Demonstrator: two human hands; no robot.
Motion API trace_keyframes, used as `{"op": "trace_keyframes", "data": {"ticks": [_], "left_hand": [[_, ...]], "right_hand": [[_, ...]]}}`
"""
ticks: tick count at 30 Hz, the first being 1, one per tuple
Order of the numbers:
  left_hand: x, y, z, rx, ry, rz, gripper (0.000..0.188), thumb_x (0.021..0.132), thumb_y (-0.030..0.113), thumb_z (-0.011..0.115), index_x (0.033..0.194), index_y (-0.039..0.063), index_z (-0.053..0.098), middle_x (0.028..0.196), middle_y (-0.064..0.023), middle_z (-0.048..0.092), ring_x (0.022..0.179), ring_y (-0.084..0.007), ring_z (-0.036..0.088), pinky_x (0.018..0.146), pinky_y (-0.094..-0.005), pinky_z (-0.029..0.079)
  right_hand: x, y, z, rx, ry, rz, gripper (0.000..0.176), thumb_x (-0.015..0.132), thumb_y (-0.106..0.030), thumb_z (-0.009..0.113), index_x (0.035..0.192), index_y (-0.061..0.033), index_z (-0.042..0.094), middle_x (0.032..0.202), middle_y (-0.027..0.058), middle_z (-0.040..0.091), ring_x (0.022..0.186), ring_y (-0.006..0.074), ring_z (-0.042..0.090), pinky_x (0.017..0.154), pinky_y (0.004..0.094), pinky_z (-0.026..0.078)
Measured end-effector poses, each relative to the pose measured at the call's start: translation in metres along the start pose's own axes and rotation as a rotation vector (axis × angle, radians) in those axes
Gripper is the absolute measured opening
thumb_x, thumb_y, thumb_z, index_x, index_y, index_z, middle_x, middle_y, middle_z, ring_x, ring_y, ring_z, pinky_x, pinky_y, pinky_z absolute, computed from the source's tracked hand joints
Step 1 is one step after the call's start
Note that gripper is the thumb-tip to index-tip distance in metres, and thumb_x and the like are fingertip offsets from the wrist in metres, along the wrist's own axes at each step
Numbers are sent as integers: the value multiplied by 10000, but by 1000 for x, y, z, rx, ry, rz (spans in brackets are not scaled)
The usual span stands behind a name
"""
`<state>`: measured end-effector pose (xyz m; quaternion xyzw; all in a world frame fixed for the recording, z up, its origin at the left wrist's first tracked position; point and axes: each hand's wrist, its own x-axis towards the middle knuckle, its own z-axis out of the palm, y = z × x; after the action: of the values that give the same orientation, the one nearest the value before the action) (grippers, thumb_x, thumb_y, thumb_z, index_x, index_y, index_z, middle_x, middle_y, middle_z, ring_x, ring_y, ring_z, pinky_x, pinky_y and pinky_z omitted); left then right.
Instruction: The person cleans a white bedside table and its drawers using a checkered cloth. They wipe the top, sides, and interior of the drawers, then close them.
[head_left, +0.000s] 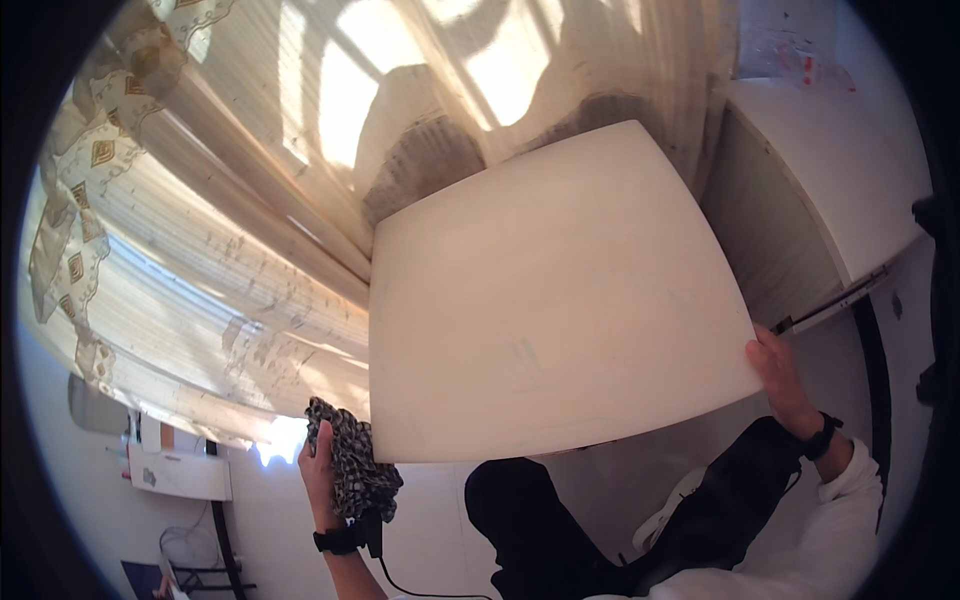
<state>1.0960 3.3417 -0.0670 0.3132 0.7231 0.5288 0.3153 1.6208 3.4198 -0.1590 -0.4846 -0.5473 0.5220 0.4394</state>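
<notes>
A pale cream tabletop or cabinet top (555, 292) stands before my knees, with a few faint smudges on its surface. My left hand (319, 457) grips a crumpled black-and-white patterned cloth (360, 465) beside the near left corner of the top. The thumb lies along the cloth; the other fingers are mostly hidden. At the right edge, near the front corner, my right hand (776, 371) holds the rim of the top. Its fingertips show on the upper face, while the rest of the grip is out of sight.
Long sheer curtains (247, 262) hang behind and left of the top, lit by sun. A white cabinet (832, 165) stands at the right, with a clear plastic bag (810, 64) on it. A small white table (180, 472) is at lower left. A black cable (397, 585) trails from my left wrist.
</notes>
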Motion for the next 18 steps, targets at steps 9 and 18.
{"op": "trace_keyframes", "data": {"ticks": [9, 18], "left_hand": [[28, 25, 136, 1087, 121, 568, 354, 909, 375, 605, 1035, 49, 658, 1012, -146, 609, 1029, -355, 536, 834, -444, 477], [22, 63, 299, 1119, -224, 595, 444, 885, 395, 610, 1158, 45, 621, 1081, -182, 587, 1091, -357, 516, 914, -457, 476]], "right_hand": [[-18, -13, -16, 93, -194, 83, 612, 1018, -382, 449, 1443, 47, 353, 1358, 125, 517, 1241, 170, 469, 1069, 308, 328], [13, -32, -52, -34, -420, 112, 623, 950, -195, 576, 1475, 5, 308, 1477, 148, 406, 1347, 261, 417, 1108, 387, 319]]}}
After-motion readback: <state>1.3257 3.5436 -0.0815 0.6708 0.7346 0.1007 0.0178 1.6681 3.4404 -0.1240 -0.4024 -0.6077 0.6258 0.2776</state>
